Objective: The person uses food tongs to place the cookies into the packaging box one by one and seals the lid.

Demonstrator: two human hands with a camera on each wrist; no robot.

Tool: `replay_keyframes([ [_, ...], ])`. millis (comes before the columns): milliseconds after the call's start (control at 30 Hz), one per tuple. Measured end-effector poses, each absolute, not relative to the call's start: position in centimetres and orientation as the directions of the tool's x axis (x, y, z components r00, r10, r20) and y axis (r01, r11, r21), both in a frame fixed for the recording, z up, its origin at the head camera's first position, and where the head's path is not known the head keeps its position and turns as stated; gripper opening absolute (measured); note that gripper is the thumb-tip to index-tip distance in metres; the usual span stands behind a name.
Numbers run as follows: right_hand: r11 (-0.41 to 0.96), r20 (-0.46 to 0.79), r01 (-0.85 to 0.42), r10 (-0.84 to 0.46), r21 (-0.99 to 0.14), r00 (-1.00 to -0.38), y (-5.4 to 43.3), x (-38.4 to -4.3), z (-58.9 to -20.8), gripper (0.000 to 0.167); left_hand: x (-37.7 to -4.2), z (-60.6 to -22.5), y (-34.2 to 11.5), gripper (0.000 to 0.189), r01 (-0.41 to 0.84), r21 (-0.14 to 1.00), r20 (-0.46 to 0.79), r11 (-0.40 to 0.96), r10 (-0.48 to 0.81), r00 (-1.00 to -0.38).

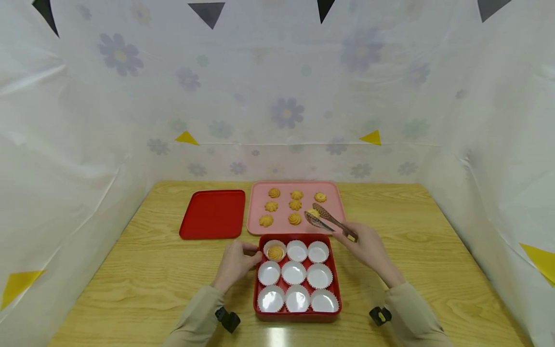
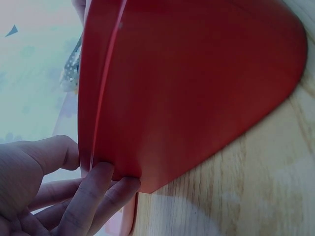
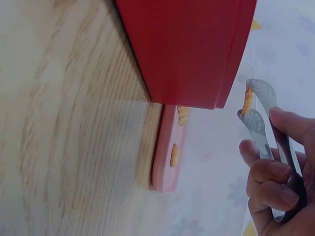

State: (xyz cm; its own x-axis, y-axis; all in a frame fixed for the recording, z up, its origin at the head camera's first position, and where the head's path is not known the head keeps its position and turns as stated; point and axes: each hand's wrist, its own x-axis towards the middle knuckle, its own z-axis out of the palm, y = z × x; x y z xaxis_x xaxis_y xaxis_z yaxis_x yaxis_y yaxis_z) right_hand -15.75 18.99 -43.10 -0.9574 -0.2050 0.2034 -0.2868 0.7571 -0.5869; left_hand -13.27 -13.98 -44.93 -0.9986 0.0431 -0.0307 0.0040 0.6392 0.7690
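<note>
Metal tongs (image 1: 335, 221), held in the right grip (image 1: 368, 246), pinch 1 cookie (image 1: 312, 211) right of centre. Lower centre, the left grip (image 1: 236, 261) holds the red box (image 1: 299, 316).

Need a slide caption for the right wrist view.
Right hand holds tongs gripping a cookie, red box and pink tray in view.

no readable text, no labels, no numbers

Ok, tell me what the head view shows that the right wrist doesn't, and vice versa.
Only the head view: the left hand, the paper cups, the red tray.
Only the right wrist view: the side wall of the red box close up, the cookie edge-on in the tongs.
Both: the right hand, pink tray, box, tongs and cookie.
</note>
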Motion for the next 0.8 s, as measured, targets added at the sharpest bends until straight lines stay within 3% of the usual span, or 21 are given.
replay_keyframes([
  [367,0.701,0.231,-0.467,-0.410,-0.539,-0.882,19.7,-14.8,-43.0,0.015,-13.2,-44.9,-14.0,0.017,0.043,0.758,0.009,0.651,0.055,-0.998],
  [667,0.673,0.151,-0.530,-0.538,-0.516,-0.830,19.8,-14.5,-42.7,0.026,-13.1,-44.9,-14.0,0.016,0.042,0.763,0.006,0.645,0.058,-0.998],
  [800,0.680,0.146,-0.544,-0.551,-0.492,-0.821,19.4,-14.4,-42.9,0.021,-13.1,-44.8,-14.0,0.015,0.039,0.765,0.003,0.642,0.057,-0.998],
])
